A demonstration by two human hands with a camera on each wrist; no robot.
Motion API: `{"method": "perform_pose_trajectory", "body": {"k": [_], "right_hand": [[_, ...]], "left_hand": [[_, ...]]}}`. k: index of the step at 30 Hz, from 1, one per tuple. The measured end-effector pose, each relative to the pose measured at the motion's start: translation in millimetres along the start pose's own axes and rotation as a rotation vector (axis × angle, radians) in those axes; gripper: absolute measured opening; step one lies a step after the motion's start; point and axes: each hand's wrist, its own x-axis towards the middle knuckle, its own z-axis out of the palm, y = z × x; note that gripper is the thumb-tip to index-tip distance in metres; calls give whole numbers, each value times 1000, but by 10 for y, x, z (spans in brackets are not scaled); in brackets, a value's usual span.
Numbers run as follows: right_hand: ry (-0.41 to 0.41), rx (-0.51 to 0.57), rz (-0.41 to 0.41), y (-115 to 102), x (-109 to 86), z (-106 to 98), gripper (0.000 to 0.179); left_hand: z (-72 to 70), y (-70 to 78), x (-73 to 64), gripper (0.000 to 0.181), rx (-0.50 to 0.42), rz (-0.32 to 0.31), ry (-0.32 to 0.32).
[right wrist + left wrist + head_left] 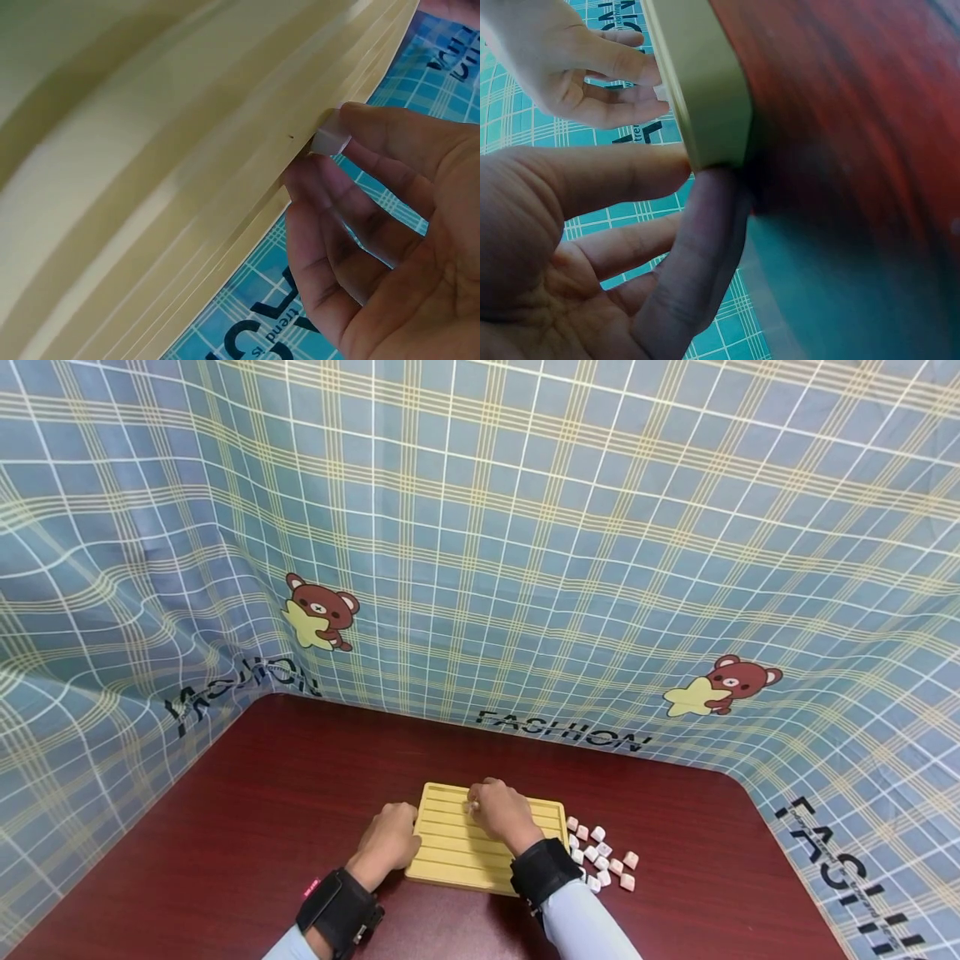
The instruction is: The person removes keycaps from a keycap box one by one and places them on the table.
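Note:
A shallow yellow tray (457, 852) with long parallel grooves lies on the table. My left hand (386, 843) holds its left edge; the left wrist view shows the thumb against the rim and bent fingers (697, 240) at the side wall. Over the tray's far middle is my right hand (501, 810), pinching a small white keycap (330, 136) between thumb and fingertips. That keycap sits right at a groove; whether it touches the groove's floor cannot be told. Several white and pinkish keycaps (602, 863) lie loose just right of the tray, some partly behind the right wrist.
The dark red table (300, 793) has rounded far corners. A blue checked cloth (480, 568) with bear prints hangs round its back and sides. Each wrist wears a black strap (341, 910).

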Motion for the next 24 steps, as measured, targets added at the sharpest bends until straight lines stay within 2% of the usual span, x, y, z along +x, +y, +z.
{"method": "perform_pose_trajectory", "body": {"k": [4, 11, 24], "right_hand": [[-14, 17, -14, -22, 10, 12, 10], [-35, 54, -10, -35, 32, 7, 11], [-10, 61, -20, -26, 16, -6, 9]], "left_hand": [[4, 2, 3, 9, -6, -14, -4], [1, -1, 7, 12, 7, 2, 1], [-17, 18, 2, 8, 5, -16, -8]]}}
